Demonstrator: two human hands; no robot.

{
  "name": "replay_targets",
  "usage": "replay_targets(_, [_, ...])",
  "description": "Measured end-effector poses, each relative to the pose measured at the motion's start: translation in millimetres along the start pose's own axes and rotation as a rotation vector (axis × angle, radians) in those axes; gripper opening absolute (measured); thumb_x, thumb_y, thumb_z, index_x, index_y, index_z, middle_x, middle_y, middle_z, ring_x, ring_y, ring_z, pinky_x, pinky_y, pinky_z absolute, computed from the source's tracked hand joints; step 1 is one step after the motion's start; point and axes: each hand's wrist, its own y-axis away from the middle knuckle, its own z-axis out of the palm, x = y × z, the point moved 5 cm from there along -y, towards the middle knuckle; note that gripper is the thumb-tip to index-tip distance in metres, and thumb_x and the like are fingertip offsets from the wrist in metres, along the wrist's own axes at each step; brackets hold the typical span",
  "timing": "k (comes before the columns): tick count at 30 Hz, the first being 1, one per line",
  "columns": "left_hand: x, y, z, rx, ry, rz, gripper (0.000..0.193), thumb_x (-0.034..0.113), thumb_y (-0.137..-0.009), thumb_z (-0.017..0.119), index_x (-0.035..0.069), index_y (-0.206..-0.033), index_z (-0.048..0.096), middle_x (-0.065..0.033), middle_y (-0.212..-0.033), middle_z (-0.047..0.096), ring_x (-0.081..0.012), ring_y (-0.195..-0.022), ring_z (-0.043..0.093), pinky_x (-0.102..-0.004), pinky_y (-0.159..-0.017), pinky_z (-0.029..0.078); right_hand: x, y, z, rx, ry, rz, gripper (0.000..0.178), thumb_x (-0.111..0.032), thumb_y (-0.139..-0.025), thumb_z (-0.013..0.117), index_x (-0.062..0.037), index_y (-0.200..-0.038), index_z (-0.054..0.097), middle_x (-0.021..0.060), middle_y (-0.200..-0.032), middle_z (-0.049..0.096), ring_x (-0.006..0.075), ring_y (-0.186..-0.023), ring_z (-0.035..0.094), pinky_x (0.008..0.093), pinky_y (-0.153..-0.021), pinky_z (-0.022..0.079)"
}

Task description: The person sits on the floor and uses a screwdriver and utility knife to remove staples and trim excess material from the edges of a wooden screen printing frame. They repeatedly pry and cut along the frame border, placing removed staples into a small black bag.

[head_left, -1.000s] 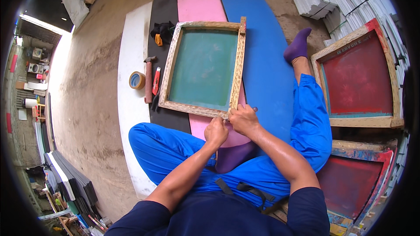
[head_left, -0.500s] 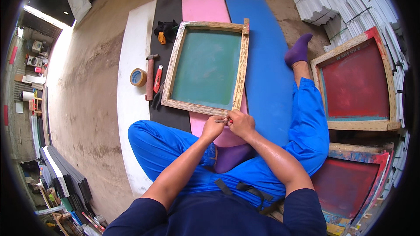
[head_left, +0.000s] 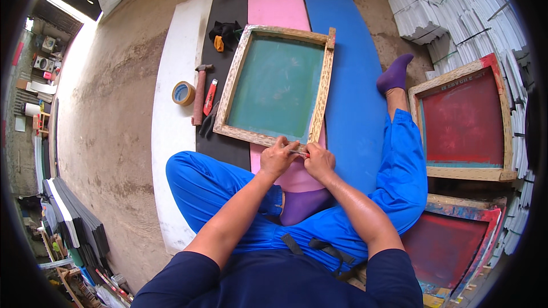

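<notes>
A silk-screen frame (head_left: pixel 326 88) with patchy pale wood bars and a green mesh (head_left: pixel 277 85) lies on the coloured mats before me. My left hand (head_left: pixel 278 157) is closed at the frame's near edge, its fingertips up against the wood. Close to its right, my right hand (head_left: pixel 319 163) is closed by the near right corner. A thin, partly hidden piece shows between the two hands, with a speck of red at the right fingertips; it is too small to name.
Left of the frame lie a hammer (head_left: pixel 200 94), a tape roll (head_left: pixel 183 93), a red cutter (head_left: pixel 210 97) and a dark cloth (head_left: pixel 227 33). Two red-mesh frames (head_left: pixel 462 173) (head_left: pixel 491 234) stand on the right. White stacked bundles (head_left: pixel 419 17) line the right side.
My left hand has moved up against the frame's near edge; before, it was just below it, with a thin metallic piece showing between the hands. The whole view has shifted slightly.
</notes>
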Motion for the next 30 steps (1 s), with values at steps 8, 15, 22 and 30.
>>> replay_targets(8, [-12.8,-3.7,0.6,-0.032,0.038,0.030,0.043,0.045,-0.082,0.080,0.023,-0.119,0.074,-0.0027,-0.096,0.062,-0.0199,-0.074,0.068,-0.0343,-0.064,0.057,70.7,-15.1,-66.0,0.176,-0.270,0.344,0.016,-0.019,-0.089,0.076,-0.0062,-0.086,0.067,0.0042,-0.072,0.066,0.0151,-0.063,0.062,0.0350,-0.056,0.049])
replay_targets(15, [-11.2,-34.8,17.1,-0.194,1.651,-0.779,0.065,0.057,-0.104,0.049,-0.002,-0.132,0.059,-0.0012,-0.092,0.059,-0.0135,-0.069,0.054,-0.0302,-0.063,0.046,13.6,-19.4,-56.0,-0.032,-0.948,0.296,0.017,-0.014,-0.086,0.081,-0.0062,-0.088,0.067,-0.0023,-0.069,0.064,0.0044,-0.055,0.053,0.0205,-0.046,0.042])
replay_targets(22, [53.1,-64.0,26.8,-0.188,1.709,-0.740,0.038,0.037,-0.105,0.058,0.001,-0.116,0.065,0.0024,-0.078,0.056,-0.0082,-0.063,0.047,-0.0230,-0.059,0.037,-5.6,-14.6,-86.6,0.149,-0.951,0.107,0.012,-0.009,-0.086,0.078,-0.0021,-0.094,0.074,0.0010,-0.075,0.069,0.0073,-0.062,0.058,0.0227,-0.055,0.047])
replay_targets(30, [140.7,-95.9,17.1,-0.313,1.568,-0.737,0.025,0.025,-0.096,0.074,0.007,-0.081,0.067,0.0038,-0.063,0.054,-0.0053,-0.052,0.043,-0.0224,-0.047,0.031,31.7,16.1,-162.7,0.461,-0.580,0.230,0.016,-0.017,-0.083,0.078,-0.0026,-0.090,0.077,0.0087,-0.072,0.069,0.0129,-0.066,0.061,0.0329,-0.061,0.047])
